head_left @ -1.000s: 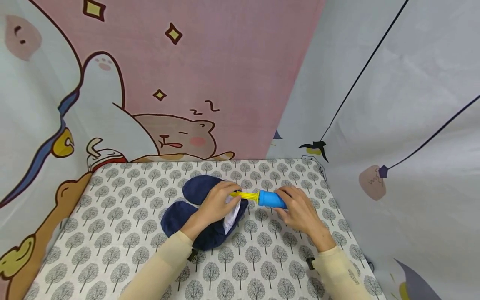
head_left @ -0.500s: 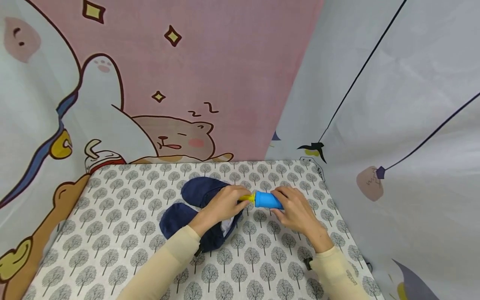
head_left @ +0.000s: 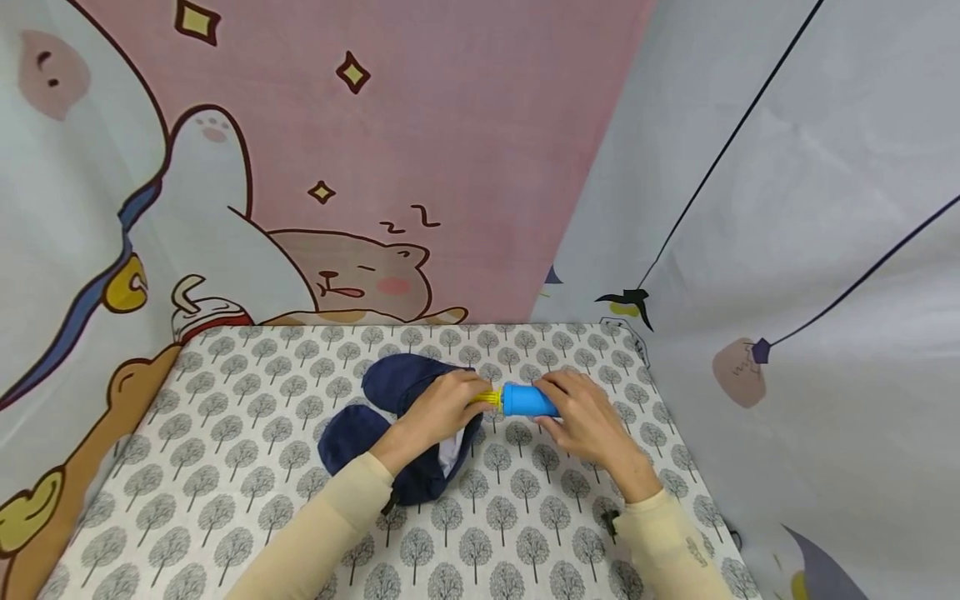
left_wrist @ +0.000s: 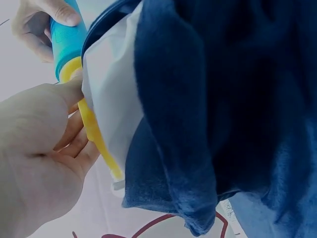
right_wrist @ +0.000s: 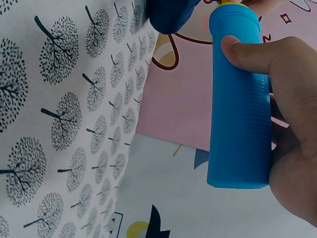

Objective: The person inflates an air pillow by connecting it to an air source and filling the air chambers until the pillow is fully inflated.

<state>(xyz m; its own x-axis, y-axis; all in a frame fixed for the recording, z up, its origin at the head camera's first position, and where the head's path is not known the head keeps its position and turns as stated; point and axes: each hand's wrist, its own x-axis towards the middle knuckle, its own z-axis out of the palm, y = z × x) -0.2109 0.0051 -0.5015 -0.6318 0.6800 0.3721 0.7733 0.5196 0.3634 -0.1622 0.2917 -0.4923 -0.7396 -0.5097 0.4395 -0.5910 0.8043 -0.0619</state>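
A navy U-shaped neck pillow (head_left: 352, 435) lies on the tablecloth, its soft cover opened at one side. White lining or bladder (left_wrist: 110, 72) shows through that opening. Over the pillow, my left hand (head_left: 435, 408) pinches the yellow part (left_wrist: 92, 130) of a hand air pump between thumb and fingers. The thin yellow end reaches a small whitish tip (left_wrist: 118, 185) at the cover's edge. My right hand (head_left: 588, 418) grips the blue barrel (head_left: 527, 401) of the same pump, held roughly level. In the right wrist view, the thumb presses along the ribbed blue barrel (right_wrist: 238, 124).
A white tablecloth (head_left: 225, 500) with grey tree prints covers the table. Behind it hangs a pink curtain (head_left: 480, 167) with cartoon animals. A pale curtain (head_left: 840, 275) closes the right side.
My right hand has moved left with the blue barrel, so less of the yellow part shows between the hands. The left hand still pinches the pump, shifted only slightly.
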